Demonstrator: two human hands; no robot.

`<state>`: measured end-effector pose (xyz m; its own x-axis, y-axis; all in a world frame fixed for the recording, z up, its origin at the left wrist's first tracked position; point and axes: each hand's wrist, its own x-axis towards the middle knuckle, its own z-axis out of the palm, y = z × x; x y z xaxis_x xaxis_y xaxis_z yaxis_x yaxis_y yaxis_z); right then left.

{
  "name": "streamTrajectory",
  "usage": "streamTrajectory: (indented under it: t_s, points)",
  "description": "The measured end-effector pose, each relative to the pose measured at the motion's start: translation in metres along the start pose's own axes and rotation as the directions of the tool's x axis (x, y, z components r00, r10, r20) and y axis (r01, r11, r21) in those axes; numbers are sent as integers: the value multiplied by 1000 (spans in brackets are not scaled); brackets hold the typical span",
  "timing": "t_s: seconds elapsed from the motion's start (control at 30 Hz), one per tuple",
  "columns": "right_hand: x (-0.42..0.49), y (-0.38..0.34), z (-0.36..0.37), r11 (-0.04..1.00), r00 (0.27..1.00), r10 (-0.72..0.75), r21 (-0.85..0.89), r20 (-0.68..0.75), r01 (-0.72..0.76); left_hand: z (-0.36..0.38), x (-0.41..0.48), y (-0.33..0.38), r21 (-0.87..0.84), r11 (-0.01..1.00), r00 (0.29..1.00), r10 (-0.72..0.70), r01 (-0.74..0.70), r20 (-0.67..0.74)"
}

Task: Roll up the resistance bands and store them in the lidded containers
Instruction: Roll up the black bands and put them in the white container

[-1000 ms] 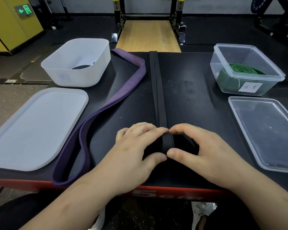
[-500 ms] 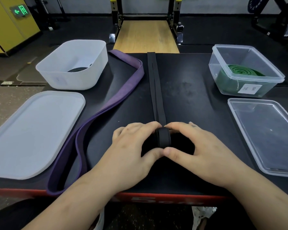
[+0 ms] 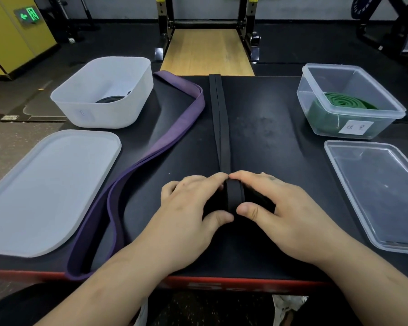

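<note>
Both hands are down at the near edge of the table [image 3: 269,142], and the black band [image 3: 233,196] is right between them, its near end wound into a tight roll standing on edge. The left hand [image 3: 189,208] curls round the roll from its side, thumb tucked under at the front and forefinger arched over the top. The right hand [image 3: 283,212] mirrors it, thumb and forefinger pinching the other face, and the two forefingers meet above the roll. The unrolled length of the band runs straight away from the roll, flat on the table, to the far edge. Left of it the purple band [image 3: 151,156] lies loose in a long diagonal loop, one end by the white tub [image 3: 99,116], the other hanging over the near edge. Inside that tub sits a dark coil [image 3: 110,99], possibly another band, though only part of it shows. The white lid [image 3: 45,191] lies flat in front of the tub. Over on the right, the green band [image 3: 339,102] is coiled inside the clear container [image 3: 335,78], which carries a label [image 3: 356,127] on its front wall, and the clear lid [image 3: 382,191] lies on the table just in front of it.
</note>
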<state>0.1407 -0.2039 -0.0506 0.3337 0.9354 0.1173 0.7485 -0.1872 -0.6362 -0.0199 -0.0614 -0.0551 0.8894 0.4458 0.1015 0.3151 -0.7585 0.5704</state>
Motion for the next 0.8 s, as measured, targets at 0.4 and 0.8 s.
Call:
streamTrajectory:
  t_s: [0.4,0.8]
  points:
    - [-18,-1,0,1000,998,28,-10,51,-27,5,-25,1,41,997,997,63,-64,43]
    - [-10,-5,3,999,999,46,15,28,-47,2,-21,4,-59,998,998,-31,34,46]
